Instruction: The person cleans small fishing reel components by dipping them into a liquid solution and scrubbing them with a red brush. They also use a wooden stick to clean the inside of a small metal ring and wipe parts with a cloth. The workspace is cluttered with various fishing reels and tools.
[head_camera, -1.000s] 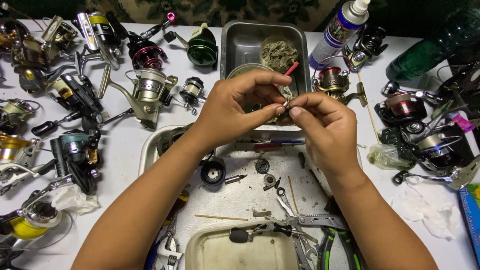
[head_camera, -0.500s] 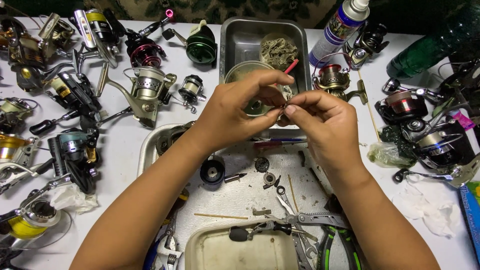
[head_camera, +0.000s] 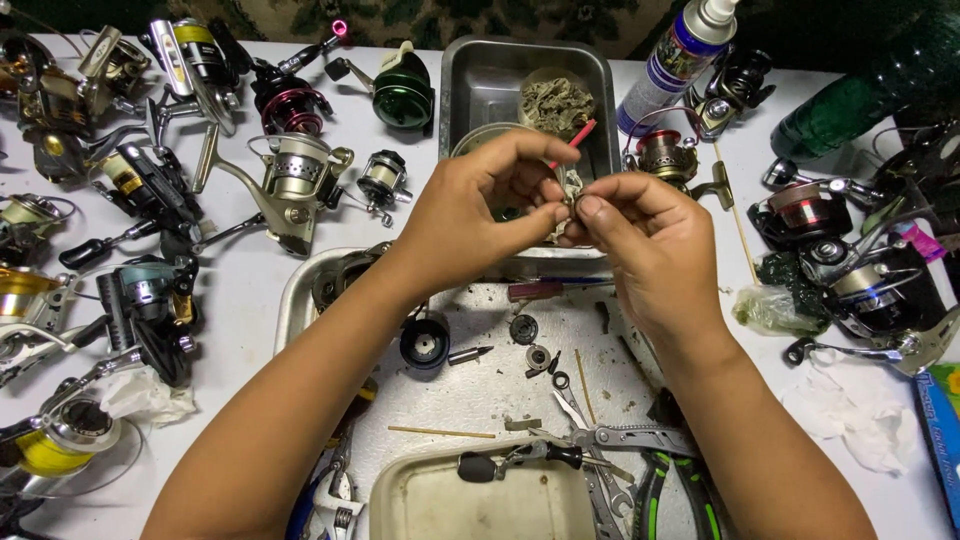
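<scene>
My left hand (head_camera: 480, 215) and my right hand (head_camera: 645, 245) meet above the table, fingertips pinched together on one small metal part (head_camera: 572, 203). The part is mostly hidden by my thumbs and forefingers. Below my hands lies a paper-lined metal tray (head_camera: 300, 290) with a black spool (head_camera: 426, 345), small round washers (head_camera: 525, 329) and a bit (head_camera: 470, 354). Behind my hands stands a deep steel pan (head_camera: 480, 80) holding a wad of dirty rag (head_camera: 556, 101) and a red stick (head_camera: 580, 135).
Several fishing reels (head_camera: 290, 180) crowd the left side, more reels (head_camera: 870, 285) the right. A spray can (head_camera: 680, 60) and green bottle (head_camera: 850, 110) stand at the back. Pliers (head_camera: 620, 440), a cream tub (head_camera: 480, 500) and white tissue (head_camera: 850, 410) lie near the front.
Both hands stayed pinched on the small part and rose slightly toward the pan; my right fingers shifted a little on it.
</scene>
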